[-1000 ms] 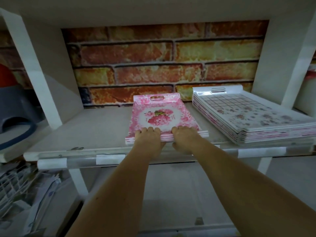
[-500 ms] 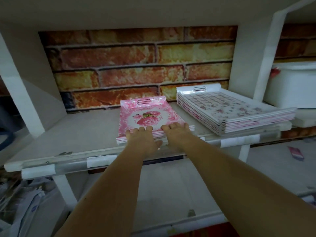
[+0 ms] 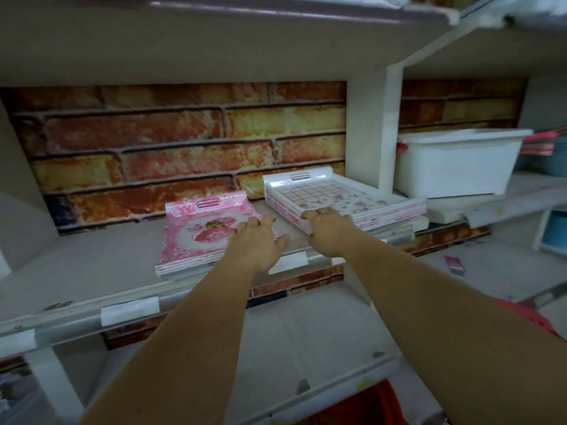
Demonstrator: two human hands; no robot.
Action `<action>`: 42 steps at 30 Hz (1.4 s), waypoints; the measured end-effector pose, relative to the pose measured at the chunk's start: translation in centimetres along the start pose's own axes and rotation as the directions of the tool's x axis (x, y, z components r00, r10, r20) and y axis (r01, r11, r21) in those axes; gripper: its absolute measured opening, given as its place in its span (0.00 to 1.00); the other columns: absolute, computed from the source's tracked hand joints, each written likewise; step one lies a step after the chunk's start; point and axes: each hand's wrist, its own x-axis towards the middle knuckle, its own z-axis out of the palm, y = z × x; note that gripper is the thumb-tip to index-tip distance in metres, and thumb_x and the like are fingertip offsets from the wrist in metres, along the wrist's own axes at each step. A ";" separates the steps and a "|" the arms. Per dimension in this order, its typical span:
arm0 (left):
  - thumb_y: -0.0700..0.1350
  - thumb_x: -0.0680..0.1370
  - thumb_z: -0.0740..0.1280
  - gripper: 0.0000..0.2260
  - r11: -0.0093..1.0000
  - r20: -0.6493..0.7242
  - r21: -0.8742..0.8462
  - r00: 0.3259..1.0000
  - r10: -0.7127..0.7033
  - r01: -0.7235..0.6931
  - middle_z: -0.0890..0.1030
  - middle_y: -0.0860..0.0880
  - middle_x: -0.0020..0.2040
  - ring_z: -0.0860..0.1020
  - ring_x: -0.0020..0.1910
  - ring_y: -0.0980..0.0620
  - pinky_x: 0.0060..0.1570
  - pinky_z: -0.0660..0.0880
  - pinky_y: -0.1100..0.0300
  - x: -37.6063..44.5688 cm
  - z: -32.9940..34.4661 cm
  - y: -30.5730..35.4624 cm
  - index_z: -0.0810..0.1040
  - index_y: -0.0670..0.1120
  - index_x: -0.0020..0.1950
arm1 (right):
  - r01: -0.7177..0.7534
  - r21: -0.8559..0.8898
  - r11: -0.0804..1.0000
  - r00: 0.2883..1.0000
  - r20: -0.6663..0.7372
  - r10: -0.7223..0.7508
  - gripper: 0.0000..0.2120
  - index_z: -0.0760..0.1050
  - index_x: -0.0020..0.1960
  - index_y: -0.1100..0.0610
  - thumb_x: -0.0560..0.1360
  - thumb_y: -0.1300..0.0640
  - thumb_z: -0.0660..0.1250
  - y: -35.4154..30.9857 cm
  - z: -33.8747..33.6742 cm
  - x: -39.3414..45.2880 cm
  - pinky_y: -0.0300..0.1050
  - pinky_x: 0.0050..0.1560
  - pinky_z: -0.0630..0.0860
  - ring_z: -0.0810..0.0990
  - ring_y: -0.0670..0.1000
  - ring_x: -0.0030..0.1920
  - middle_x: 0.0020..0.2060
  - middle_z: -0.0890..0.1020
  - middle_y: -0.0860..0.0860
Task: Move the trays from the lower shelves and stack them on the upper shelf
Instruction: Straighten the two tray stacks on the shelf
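— Head view: where are your hands?

— My left hand hovers over the near right corner of the pink tray stack, its fingers spread apart and straight, gripping nothing. Whether the palm touches the tray, I cannot tell. My right hand is at the near left corner of the white checked tray stack, fingers curled over the rim and thumb low on the stack's side, clamped on that corner.

— And the trays themselves?

— Both stacks sit side by side on the shelf in front of the brick-pattern back wall, slotted handle ends toward the wall. The pink stack's front edge lies just at the shelf's front lip; the white stack's right side reaches toward the white upright.

— Room to move?

— Open shelf surface lies left of the pink stack, and a narrow gap separates the two stacks. The shelf above hangs well over both. Past the upright stands a white tub.
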 end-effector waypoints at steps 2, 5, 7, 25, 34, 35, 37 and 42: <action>0.56 0.81 0.54 0.25 1.000 0.009 -0.010 1.000 0.025 -0.025 0.63 0.42 0.73 0.63 0.71 0.42 0.69 0.59 0.48 0.6 0.3 1.8 0.57 0.49 0.75 | -0.028 0.009 1.000 1.000 -0.010 0.028 0.26 0.56 0.76 0.52 0.79 0.58 0.58 2.3 -0.5 0.0 0.56 0.70 0.60 0.62 0.57 0.72 0.73 0.63 0.55; 0.57 0.81 0.53 0.25 0.999 0.013 -0.011 0.999 0.040 -0.040 0.62 0.43 0.74 0.62 0.71 0.42 0.69 0.59 0.49 1.9 1.0 4.4 0.56 0.50 0.76 | -0.049 0.024 0.999 0.999 -0.013 0.050 0.28 0.56 0.76 0.52 0.79 0.58 0.59 6.0 -0.9 0.4 0.57 0.71 0.61 0.63 0.57 0.72 0.72 0.64 0.55; 0.58 0.81 0.53 0.26 0.999 0.018 -0.015 0.999 0.034 -0.034 0.62 0.43 0.74 0.62 0.72 0.42 0.69 0.59 0.48 2.9 1.6 6.3 0.55 0.50 0.76 | -0.050 0.021 0.999 0.999 -0.005 0.050 0.27 0.56 0.76 0.52 0.79 0.57 0.60 8.8 -0.9 0.8 0.56 0.70 0.62 0.64 0.57 0.71 0.72 0.65 0.55; 0.71 0.68 0.63 0.38 0.958 0.015 0.286 0.999 -0.030 0.025 0.69 0.49 0.68 0.68 0.66 0.48 0.65 0.63 0.49 12.5 7.8 14.8 0.61 0.53 0.72 | 0.126 -0.217 0.968 0.992 0.047 -0.118 0.33 0.57 0.74 0.54 0.73 0.58 0.67 23.9 2.7 8.6 0.60 0.73 0.54 0.64 0.55 0.71 0.69 0.67 0.55; 0.54 0.73 0.66 0.24 0.935 -0.095 0.350 0.990 0.102 -0.063 0.76 0.51 0.59 0.74 0.58 0.50 0.53 0.73 0.56 12.9 8.5 14.0 0.66 0.55 0.68 | 0.142 -0.263 0.954 0.990 0.023 -0.141 0.19 0.67 0.65 0.55 0.75 0.62 0.63 23.3 2.4 9.5 0.52 0.65 0.66 0.75 0.55 0.61 0.60 0.76 0.53; 0.54 0.74 0.66 0.24 0.932 -0.104 0.356 0.989 0.106 -0.062 0.76 0.51 0.59 0.74 0.57 0.50 0.52 0.73 0.56 12.9 8.6 14.0 0.66 0.55 0.68 | 0.141 -0.269 0.953 0.990 0.016 -0.142 0.19 0.67 0.65 0.55 0.75 0.62 0.62 23.2 2.4 9.4 0.52 0.65 0.66 0.75 0.55 0.61 0.59 0.76 0.53; 0.53 0.74 0.66 0.23 0.931 -0.114 0.358 0.987 0.113 -0.065 0.76 0.51 0.58 0.74 0.57 0.50 0.51 0.73 0.57 12.8 8.8 13.9 0.66 0.55 0.68 | 0.136 -0.272 0.953 0.990 0.003 -0.140 0.19 0.66 0.65 0.55 0.75 0.62 0.62 23.2 2.5 9.2 0.53 0.66 0.65 0.75 0.54 0.60 0.59 0.76 0.53; 0.54 0.73 0.66 0.23 0.939 -0.119 0.330 0.983 0.141 -0.095 0.76 0.52 0.58 0.74 0.57 0.51 0.52 0.72 0.58 12.2 8.5 13.7 0.67 0.57 0.67 | 0.126 -0.277 0.952 0.992 0.005 -0.129 0.19 0.66 0.66 0.54 0.76 0.60 0.63 23.0 2.3 8.1 0.54 0.67 0.63 0.74 0.55 0.60 0.59 0.76 0.53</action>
